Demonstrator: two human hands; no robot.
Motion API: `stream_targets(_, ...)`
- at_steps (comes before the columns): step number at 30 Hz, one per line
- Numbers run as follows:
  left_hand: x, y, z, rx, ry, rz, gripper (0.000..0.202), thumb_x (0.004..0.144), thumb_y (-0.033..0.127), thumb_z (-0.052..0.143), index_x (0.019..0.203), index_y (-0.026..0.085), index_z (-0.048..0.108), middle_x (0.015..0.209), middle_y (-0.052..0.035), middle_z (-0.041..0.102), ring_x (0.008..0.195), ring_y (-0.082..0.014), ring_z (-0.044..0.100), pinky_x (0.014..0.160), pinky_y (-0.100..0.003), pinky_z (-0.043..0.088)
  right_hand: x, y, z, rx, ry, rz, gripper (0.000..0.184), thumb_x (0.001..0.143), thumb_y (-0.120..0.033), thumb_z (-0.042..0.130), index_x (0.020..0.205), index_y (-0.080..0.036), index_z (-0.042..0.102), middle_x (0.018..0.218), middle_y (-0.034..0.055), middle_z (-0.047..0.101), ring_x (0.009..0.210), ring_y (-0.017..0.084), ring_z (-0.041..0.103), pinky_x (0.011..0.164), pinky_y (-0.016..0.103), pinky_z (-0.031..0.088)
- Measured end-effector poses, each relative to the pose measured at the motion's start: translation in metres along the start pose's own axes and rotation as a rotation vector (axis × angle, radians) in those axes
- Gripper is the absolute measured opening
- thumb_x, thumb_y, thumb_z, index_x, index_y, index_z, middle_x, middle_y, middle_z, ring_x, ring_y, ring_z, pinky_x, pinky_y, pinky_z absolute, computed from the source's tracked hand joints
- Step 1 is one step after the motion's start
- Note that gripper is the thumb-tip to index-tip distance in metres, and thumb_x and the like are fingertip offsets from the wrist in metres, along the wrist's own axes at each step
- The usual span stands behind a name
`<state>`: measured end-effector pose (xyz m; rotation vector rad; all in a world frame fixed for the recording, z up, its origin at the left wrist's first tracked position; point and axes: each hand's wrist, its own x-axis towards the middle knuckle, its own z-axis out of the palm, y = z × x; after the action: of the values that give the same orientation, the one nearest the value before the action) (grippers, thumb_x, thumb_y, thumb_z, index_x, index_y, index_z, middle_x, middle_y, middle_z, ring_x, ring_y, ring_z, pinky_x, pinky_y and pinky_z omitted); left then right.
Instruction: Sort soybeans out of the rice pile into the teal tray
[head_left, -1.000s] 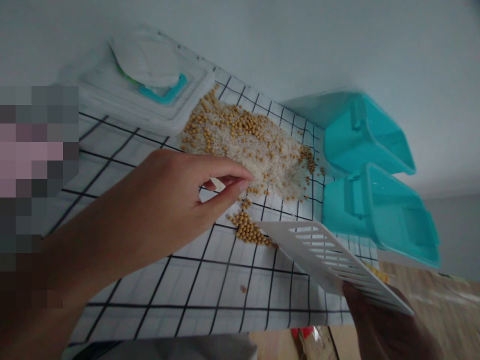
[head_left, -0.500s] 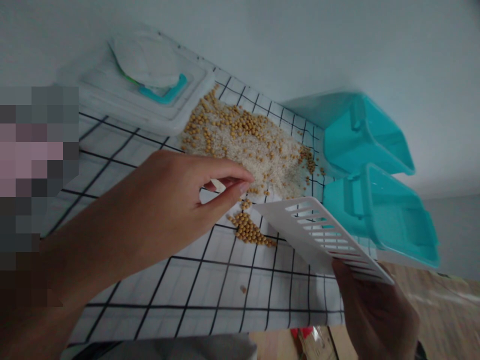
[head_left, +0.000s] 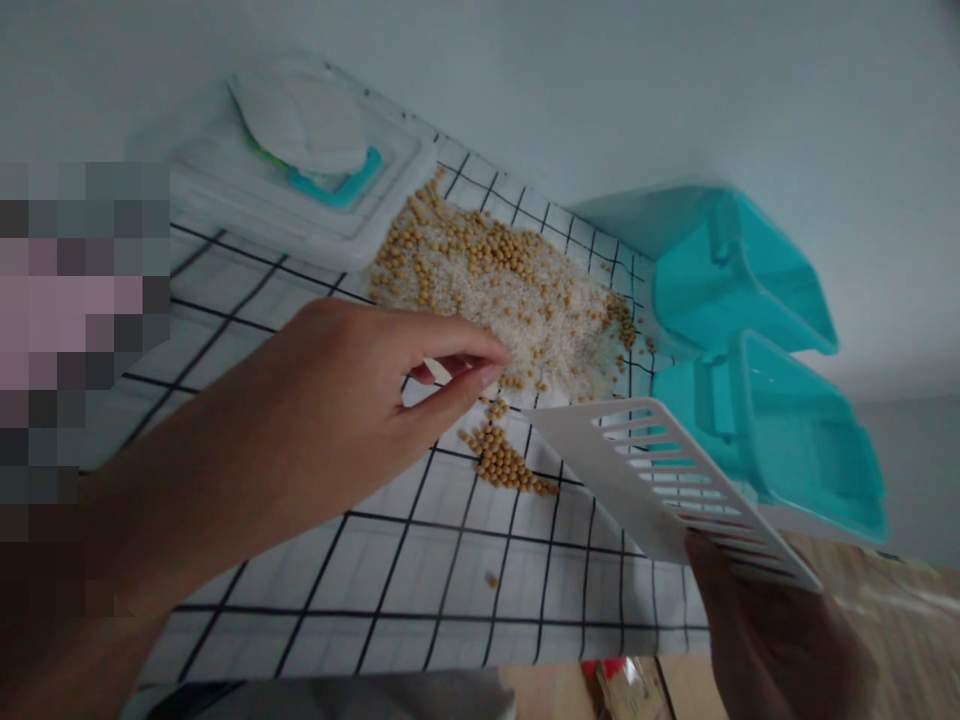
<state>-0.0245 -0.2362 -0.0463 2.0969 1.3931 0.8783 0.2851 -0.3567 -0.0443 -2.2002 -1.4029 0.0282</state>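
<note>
My left hand [head_left: 367, 370] hovers over the near side of a spread of white rice [head_left: 555, 320] mixed with yellow soybeans [head_left: 502, 245]. Its thumb and forefinger are pinched together; whatever may be between the tips is hidden or too small to make out. Just below the fingertips, a smaller pile of soybeans [head_left: 506, 462] rests on the checked cloth. On the right, my right hand [head_left: 787, 630] grips the lower end of a white slotted plastic basket [head_left: 600, 465], held tilted with its far end near the small pile.
Two turquoise plastic bins [head_left: 780, 270] stand at the right by the wall. A clear lidded box [head_left: 187, 185] with a turquoise handle and a whitish bag on top sits at the far left. One stray bean [head_left: 491, 579] lies on the checked cloth [head_left: 420, 600] near its front edge.
My right hand and the slotted basket have shifted slightly right and down. The left hand keeps its pinch in almost the same place. The view has moved a little.
</note>
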Motion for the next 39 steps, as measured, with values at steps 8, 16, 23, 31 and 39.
stream_targets(8,0.000,0.001,0.006,-0.082,-0.088,0.068,0.020,0.094,0.032,0.066,0.111,0.033,0.076,0.103,0.0083,0.079,0.088,-0.0152,0.074,0.081,-0.023,0.053,-0.001,0.003,0.002,0.109,-0.088,-0.108,0.034,0.082,-0.042,0.079,0.105,-0.017,0.075,0.086,0.0075,0.080,0.078,0.027,0.076,0.066,0.033,0.058)
stream_targets(16,0.001,0.006,0.019,-0.226,-0.196,0.177,0.017,0.095,0.030,0.067,0.109,0.029,0.076,0.102,0.0056,0.080,0.087,-0.0109,0.074,0.077,-0.018,0.051,-0.005,-0.013,0.002,0.130,-0.049,-0.144,0.027,0.084,-0.043,0.077,0.096,-0.019,0.075,0.083,0.0068,0.079,0.074,0.025,0.073,0.065,0.033,0.056)
stream_targets(23,0.002,0.005,0.020,-0.226,-0.195,0.173,0.018,0.097,0.030,0.065,0.111,0.031,0.076,0.105,0.0065,0.080,0.089,-0.0107,0.075,0.076,-0.018,0.051,-0.003,-0.014,-0.002,0.034,-0.045,-0.121,0.030,0.084,-0.048,0.075,0.099,-0.022,0.075,0.085,0.0057,0.078,0.080,0.026,0.074,0.068,0.033,0.055)
stream_targets(31,0.002,0.001,0.022,-0.255,-0.236,0.182,0.020,0.097,0.029,0.065,0.114,0.030,0.076,0.104,0.0061,0.081,0.089,-0.0098,0.075,0.078,-0.017,0.051,0.007,-0.006,-0.008,-0.036,-0.127,-0.198,0.029,0.084,-0.047,0.074,0.101,-0.022,0.074,0.080,0.0018,0.078,0.074,0.023,0.074,0.061,0.028,0.053)
stream_targets(39,0.001,0.003,0.020,-0.257,-0.249,0.144,0.020,0.096,0.032,0.066,0.113,0.033,0.077,0.103,0.0058,0.081,0.087,-0.0118,0.076,0.078,-0.019,0.053,-0.001,-0.020,-0.007,0.072,-0.086,-0.061,0.031,0.082,-0.049,0.076,0.099,-0.023,0.075,0.083,0.0017,0.079,0.078,0.024,0.074,0.068,0.031,0.053)
